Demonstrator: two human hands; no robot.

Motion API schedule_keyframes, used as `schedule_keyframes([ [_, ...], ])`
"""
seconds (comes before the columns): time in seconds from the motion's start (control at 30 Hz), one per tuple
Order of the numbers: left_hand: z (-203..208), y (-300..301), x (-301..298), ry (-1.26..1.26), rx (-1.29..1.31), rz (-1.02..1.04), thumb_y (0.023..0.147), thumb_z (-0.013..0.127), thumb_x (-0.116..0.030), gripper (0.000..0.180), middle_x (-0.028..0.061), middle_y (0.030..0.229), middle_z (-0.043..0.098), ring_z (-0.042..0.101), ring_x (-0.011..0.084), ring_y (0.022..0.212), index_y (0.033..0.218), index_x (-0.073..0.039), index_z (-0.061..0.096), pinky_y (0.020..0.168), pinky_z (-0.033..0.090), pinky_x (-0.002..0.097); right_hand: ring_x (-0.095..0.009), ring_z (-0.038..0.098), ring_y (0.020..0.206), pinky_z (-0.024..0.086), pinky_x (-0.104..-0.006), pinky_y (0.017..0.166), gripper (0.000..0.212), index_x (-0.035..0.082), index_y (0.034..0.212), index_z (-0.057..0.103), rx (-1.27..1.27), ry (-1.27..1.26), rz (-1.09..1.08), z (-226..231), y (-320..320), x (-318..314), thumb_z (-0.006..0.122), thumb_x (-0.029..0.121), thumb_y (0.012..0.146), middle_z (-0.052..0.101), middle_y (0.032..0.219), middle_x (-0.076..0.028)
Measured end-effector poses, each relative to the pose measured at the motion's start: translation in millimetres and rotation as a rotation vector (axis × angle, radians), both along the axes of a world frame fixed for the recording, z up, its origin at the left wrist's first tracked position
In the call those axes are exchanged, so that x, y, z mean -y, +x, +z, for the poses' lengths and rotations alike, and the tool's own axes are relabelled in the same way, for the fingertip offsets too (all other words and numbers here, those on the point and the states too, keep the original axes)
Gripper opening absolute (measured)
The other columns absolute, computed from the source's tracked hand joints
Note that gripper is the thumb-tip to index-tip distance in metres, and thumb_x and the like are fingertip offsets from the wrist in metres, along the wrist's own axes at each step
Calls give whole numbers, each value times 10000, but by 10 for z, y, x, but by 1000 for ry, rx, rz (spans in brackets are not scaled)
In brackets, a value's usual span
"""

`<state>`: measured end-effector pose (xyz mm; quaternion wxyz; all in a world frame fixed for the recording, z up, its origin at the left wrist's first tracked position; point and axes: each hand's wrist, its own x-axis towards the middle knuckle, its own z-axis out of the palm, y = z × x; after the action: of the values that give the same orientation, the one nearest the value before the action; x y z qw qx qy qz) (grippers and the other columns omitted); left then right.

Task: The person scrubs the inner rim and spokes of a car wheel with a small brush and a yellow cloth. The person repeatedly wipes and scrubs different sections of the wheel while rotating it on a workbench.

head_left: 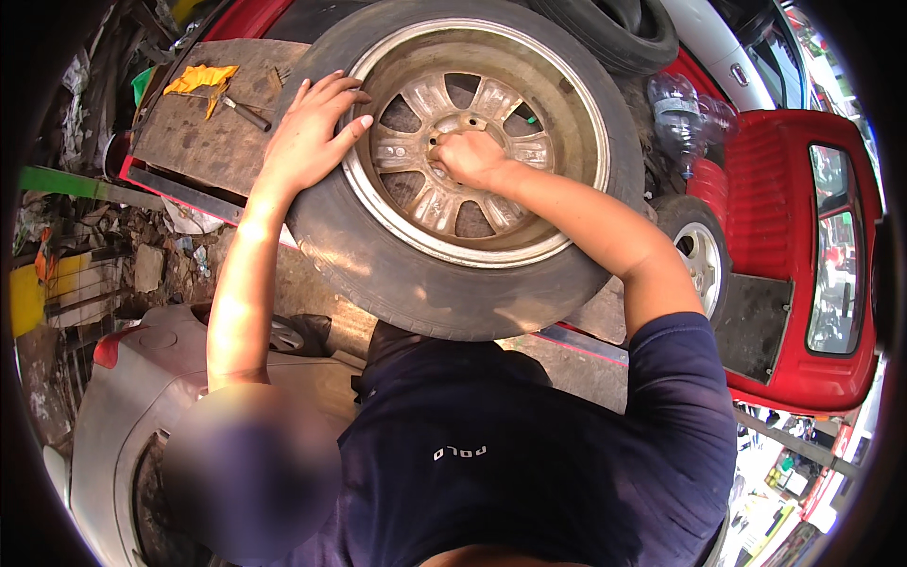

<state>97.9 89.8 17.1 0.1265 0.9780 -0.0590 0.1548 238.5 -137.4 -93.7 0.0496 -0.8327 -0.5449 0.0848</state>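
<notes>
In front of me a large black tyre (416, 295) lies tilted, its dusty silver alloy wheel (436, 200) set inside it with the inner, hollow side toward me. My left hand (316, 137) rests open on the tyre's sidewall at the left, fingers spread, with the fingertips at the wheel's rim. Reaching over the right side of the tyre, my right hand (470, 158) is closed against the wheel's hub, among the spokes. Its curled fingers hide whatever they may hold.
A worn wooden board (203, 132) at the left bears a yellow cloth (200, 79) and a dark-handled tool (248, 114). Another tyre (624, 42) lies behind. At the right are a plastic bottle (676, 109), a smaller wheel (697, 255) and a red pickup (770, 189). A grey car (156, 378) stands lower left.
</notes>
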Motion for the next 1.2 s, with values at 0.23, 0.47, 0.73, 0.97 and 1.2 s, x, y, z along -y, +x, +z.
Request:
schedule_keyframes([
  [0.23, -41, 23, -12, 56, -5, 18, 962, 568, -397, 424, 115, 1396, 546, 381, 297, 1424, 1241, -84, 628, 1192, 233, 555, -342, 687, 975, 543, -453, 853, 228, 48, 1020, 725, -141, 159, 1, -160, 31, 80, 660, 185, 850, 722, 977, -172],
  [0.47, -20, 15, -9, 58, -23, 22, 956, 581, -377, 410, 115, 1400, 545, 377, 300, 1427, 1240, -86, 630, 1192, 226, 564, -320, 638, 1066, 503, -408, 922, 243, 71, 1044, 759, -262, 74, -100, -147, 57, 72, 708, 199, 843, 700, 1084, -131],
  [0.73, -26, 7, -7, 76, -30, 39, 959, 570, -399, 427, 134, 1411, 536, 371, 302, 1432, 1248, -90, 627, 1200, 206, 568, -315, 665, 1092, 494, -388, 959, 360, 34, 1174, 710, -500, -225, -27, 261, 364, -246, 718, 207, 858, 710, 1154, -175],
  [0.97, -27, 16, -10, 36, -26, 19, 956, 576, -402, 419, 123, 1409, 536, 369, 298, 1432, 1238, -96, 632, 1196, 200, 584, -346, 668, 1021, 519, -432, 911, 296, 0, 994, 712, -215, 0, 13, 391, 415, -103, 665, 212, 792, 706, 1045, -193],
  [1.2, -20, 14, -14, 58, -17, 12, 953, 582, -397, 423, 114, 1406, 538, 376, 293, 1427, 1238, -88, 630, 1193, 203, 587, -335, 635, 1071, 555, -442, 877, 161, 48, 900, 709, 34, 129, 130, -37, -31, 4, 585, 69, 800, 655, 1083, -147],
])
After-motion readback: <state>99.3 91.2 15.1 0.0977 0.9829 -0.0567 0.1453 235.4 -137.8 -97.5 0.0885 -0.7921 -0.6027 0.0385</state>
